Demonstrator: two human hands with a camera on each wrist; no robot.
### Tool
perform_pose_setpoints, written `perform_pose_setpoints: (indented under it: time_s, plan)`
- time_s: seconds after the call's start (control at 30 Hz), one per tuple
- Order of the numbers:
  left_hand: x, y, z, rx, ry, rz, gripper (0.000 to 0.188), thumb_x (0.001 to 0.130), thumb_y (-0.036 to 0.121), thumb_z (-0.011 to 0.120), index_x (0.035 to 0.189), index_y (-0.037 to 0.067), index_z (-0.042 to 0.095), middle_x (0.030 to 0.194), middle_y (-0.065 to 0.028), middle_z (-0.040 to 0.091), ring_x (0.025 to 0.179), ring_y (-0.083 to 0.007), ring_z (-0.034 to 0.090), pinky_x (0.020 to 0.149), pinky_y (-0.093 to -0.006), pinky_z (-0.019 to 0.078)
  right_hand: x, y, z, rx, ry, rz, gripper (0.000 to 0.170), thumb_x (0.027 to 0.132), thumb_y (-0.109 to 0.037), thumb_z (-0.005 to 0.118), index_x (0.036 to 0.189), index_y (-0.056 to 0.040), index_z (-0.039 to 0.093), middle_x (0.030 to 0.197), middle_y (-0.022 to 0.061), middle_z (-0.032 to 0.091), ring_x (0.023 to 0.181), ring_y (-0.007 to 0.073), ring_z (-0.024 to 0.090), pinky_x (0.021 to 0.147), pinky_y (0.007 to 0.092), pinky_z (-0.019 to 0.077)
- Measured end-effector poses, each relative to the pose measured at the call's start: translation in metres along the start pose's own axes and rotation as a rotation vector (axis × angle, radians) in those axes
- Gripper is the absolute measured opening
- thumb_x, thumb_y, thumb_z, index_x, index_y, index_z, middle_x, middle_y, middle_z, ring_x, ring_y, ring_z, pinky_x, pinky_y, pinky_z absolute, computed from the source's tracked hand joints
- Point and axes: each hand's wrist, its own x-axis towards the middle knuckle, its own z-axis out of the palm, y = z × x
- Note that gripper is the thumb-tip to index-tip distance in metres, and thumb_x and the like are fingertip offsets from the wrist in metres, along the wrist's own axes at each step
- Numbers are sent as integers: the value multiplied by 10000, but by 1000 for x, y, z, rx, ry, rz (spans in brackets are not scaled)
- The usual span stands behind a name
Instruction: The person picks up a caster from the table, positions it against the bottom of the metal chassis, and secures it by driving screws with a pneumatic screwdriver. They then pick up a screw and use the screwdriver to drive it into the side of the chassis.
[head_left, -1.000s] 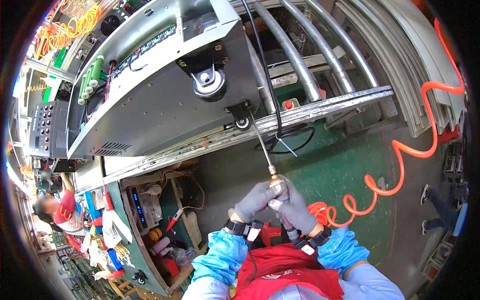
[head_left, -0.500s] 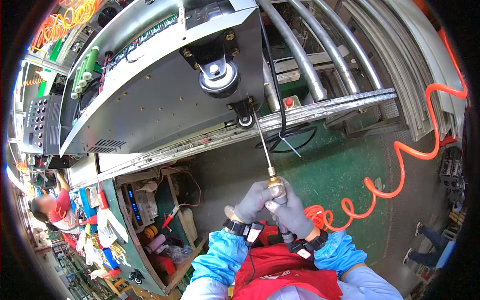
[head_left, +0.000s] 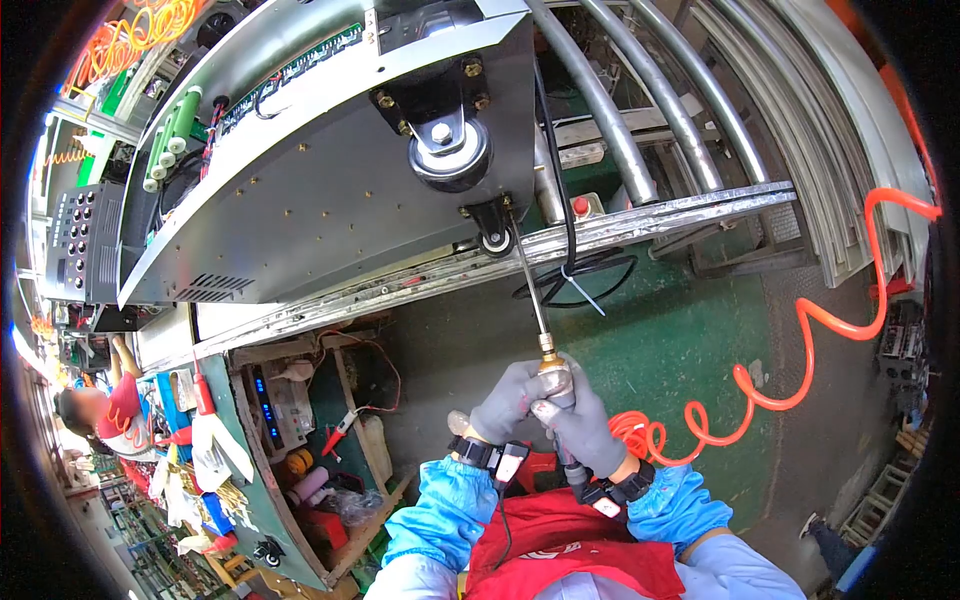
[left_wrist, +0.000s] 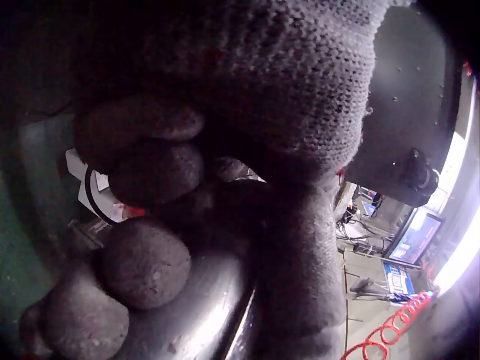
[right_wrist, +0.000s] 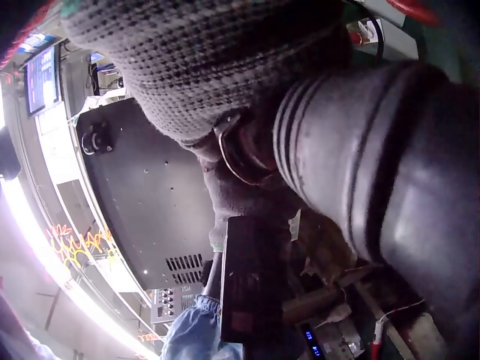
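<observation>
Both grey-gloved hands grip an air screwdriver (head_left: 552,368) with a long thin bit (head_left: 530,285). My left hand (head_left: 505,405) curls round its front end, near the brass-coloured collar. Just behind, my right hand (head_left: 588,430) wraps the body; the right wrist view shows the dark ringed handle (right_wrist: 405,165) and a curved lever beside the glove. The bit's far end reaches the bracket of a small caster (head_left: 494,238), overlapping its edge in the head view. That caster is fixed to a dark grey cabinet panel (head_left: 330,220), below a larger caster (head_left: 447,150).
The cabinet lies on a metal-edged bench (head_left: 660,215) with steel rollers (head_left: 610,110). A coiled orange air hose (head_left: 745,385) hangs at the right. A black cable (head_left: 590,285) loops below the bench edge. At lower left stands a shelf unit (head_left: 340,560); another person (head_left: 115,405) is beyond.
The cabinet and casters have shifted slightly right and appear larger in the head view. Both hands keep their grip, with the bit still at the small caster. The passer-by's legs have moved lower at right.
</observation>
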Motion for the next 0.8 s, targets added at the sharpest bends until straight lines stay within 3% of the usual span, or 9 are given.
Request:
perform_pose_setpoints:
  time_s: [0.13,0.27,0.4,0.6,0.7,0.8]
  plan:
    - [1,0,1,-14,7,2,335,944,247,680,1148,-17,644,994,-30,666,871,-101,621,774,-258,507,-1,-9,0,0,0,85,771,863,-107,741,1506,-33,322,1199,136,612,1023,182,623,863,318,531]
    - [0,2,2,-44,-3,0,335,945,251,678,1148,-13,641,991,-29,662,864,-101,620,769,-257,506,1,-2,1,6,2,11,777,862,-98,738,1507,-20,313,1225,142,599,1082,195,609,923,326,513]
    - [-1,4,0,32,1,-15,465,913,376,686,1150,-23,658,1036,-60,684,915,-134,632,819,-278,513,1,-6,1,12,-5,9,776,865,-89,728,1509,-10,304,1246,142,584,1097,197,600,934,328,507]
    - [2,4,3,22,19,-6,466,903,387,693,1131,-18,663,1015,-53,680,890,-131,626,800,-274,510,1,-13,-1,12,-14,47,766,869,-96,725,1506,-9,308,1251,143,577,1111,203,591,944,331,499]
    - [4,0,-1,54,18,-23,464,904,387,691,1132,-17,663,1016,-52,679,894,-129,624,801,-271,507,4,-4,-3,-29,-11,2,764,868,-112,729,1502,-9,314,1243,147,578,1113,206,591,948,336,497]
    - [3,4,2,-18,6,-2,328,944,276,676,1116,-2,653,969,-28,670,830,-100,623,736,-259,510,4,-1,-3,-37,-9,-29,761,869,-127,732,1497,-8,319,1239,151,579,1110,208,593,949,340,496]
